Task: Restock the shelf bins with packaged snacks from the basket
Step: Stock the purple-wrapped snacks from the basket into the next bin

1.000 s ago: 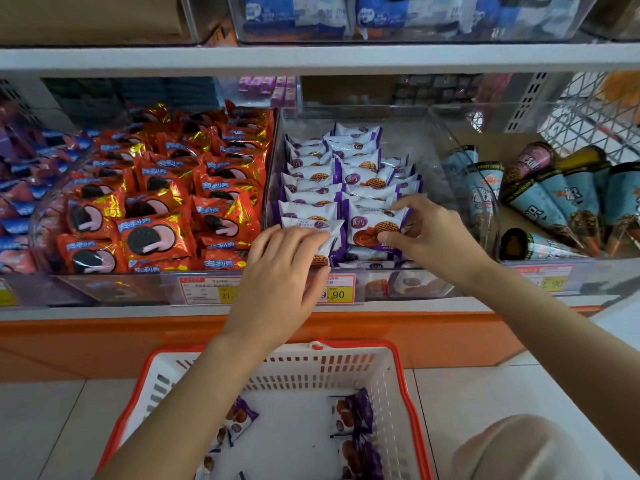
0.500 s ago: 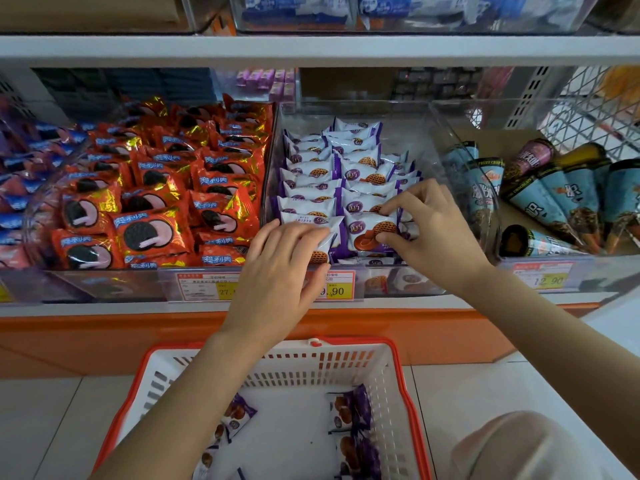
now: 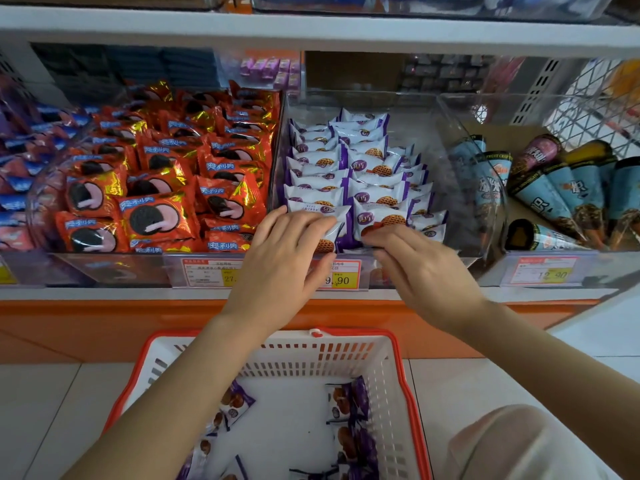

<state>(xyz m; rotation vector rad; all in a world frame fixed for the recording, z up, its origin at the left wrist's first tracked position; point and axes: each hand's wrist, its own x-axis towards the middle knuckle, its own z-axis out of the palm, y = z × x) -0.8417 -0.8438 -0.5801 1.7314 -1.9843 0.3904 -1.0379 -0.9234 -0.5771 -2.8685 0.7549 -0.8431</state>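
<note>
In the clear plastic middle bin (image 3: 408,119) on the shelf (image 3: 104,292), seating stock right now: got the left hand (image 3: 280,261) curled over the white-and-purple front-left waffle packet (image 3: 318,208) and the right hand (image 3: 426,271) pinching the bottom edge of the matching front-right waffle packet (image 3: 379,218). Looks like the tuck-and-straighten bit of restocking, nowhere near done, going by the loose purple snack packets (image 3: 349,396) down in the white-and-orange plastic basket (image 3: 346,341). Next up, probably letting go of both gently without knocking the rows (image 3: 346,161) over, then reaching down to grab another.
</note>
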